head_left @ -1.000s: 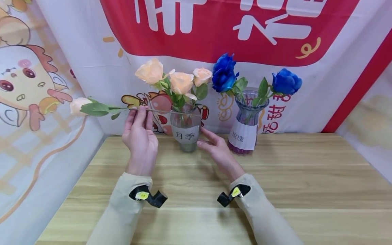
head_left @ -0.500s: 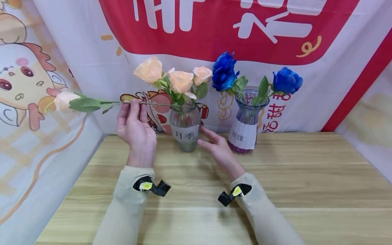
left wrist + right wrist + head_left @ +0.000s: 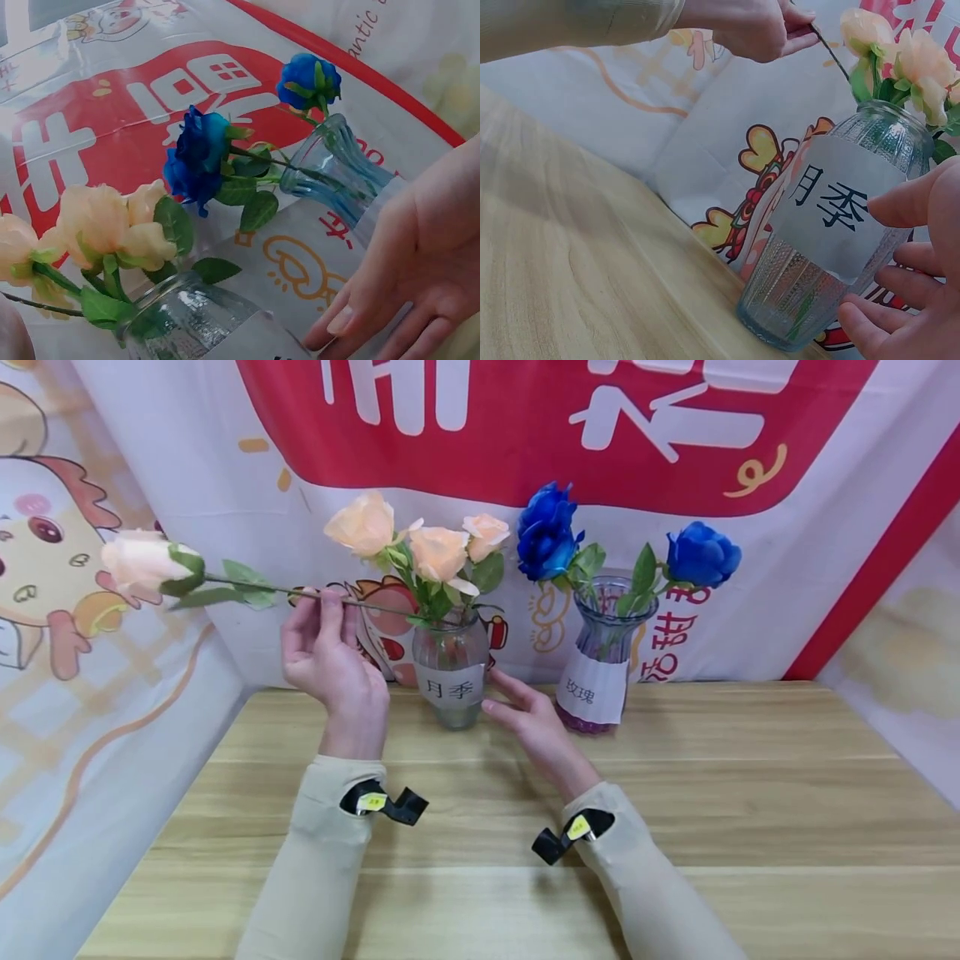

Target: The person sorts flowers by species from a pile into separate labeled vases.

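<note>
My left hand (image 3: 327,656) pinches the stem of a pale peach rose (image 3: 147,564) between thumb and fingertips. The rose lies nearly level, bloom to the left, and its stem's far end reaches the mouth of a clear ribbed glass vase (image 3: 452,652). That vase bears a white paper label (image 3: 840,202) and holds several peach roses (image 3: 437,553). At the vase's right side, my right hand (image 3: 536,727) has its thumb by the label and its loosely extended fingers along the glass, as the right wrist view shows. In the left wrist view the pinching fingers are mostly out of frame.
A second vase (image 3: 611,639), bluish with a purple base and its own label (image 3: 592,689), stands to the right with blue roses (image 3: 546,533). Both stand near the back edge of the wooden table (image 3: 675,827). A printed cloth (image 3: 225,543) hangs close behind and continues along the left.
The left hand has moved up and left with the rose. The stem's end, earlier across the vase's front, is now at its mouth. The right hand stays at the vase.
</note>
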Tool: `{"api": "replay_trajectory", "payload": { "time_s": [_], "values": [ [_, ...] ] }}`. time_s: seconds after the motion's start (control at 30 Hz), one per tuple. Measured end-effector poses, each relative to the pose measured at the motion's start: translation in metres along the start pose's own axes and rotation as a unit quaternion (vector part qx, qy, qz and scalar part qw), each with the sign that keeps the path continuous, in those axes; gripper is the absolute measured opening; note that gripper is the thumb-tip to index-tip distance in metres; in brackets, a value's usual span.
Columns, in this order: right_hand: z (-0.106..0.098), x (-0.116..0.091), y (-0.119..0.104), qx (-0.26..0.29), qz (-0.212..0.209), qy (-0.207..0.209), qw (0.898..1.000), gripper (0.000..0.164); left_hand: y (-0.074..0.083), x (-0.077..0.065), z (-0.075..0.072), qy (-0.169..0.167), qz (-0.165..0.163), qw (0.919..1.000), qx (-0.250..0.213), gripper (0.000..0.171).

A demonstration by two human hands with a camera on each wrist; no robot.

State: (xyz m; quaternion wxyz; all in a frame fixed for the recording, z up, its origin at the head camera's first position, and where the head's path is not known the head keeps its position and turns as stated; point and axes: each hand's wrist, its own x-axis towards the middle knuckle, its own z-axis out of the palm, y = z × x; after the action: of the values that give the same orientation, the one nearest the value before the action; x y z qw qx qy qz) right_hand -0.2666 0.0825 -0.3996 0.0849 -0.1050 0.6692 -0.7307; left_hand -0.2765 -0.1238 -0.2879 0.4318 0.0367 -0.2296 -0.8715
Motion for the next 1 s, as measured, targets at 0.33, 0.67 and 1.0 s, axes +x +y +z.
{"api": "replay_trajectory", "payload": {
  "time_s": [0.33,0.67,1.0],
  "values": [
    [0.005,0.003,-0.005,-0.001,-0.007,-0.008,1.0,0.065,-0.016,-0.003,-0.001,-0.024,-0.055,0.9956,0.072,0.014],
    [0.005,0.003,-0.006,-0.014,0.008,-0.01,1.0,0.065,-0.027,-0.005,-0.008,-0.076,-0.034,0.9861,0.144,0.013],
    [0.0,-0.001,-0.003,-0.009,0.005,-0.003,1.0,0.064,-0.045,-0.016,-0.014,-0.106,-0.098,0.9542,0.262,0.019]
  ]
}}
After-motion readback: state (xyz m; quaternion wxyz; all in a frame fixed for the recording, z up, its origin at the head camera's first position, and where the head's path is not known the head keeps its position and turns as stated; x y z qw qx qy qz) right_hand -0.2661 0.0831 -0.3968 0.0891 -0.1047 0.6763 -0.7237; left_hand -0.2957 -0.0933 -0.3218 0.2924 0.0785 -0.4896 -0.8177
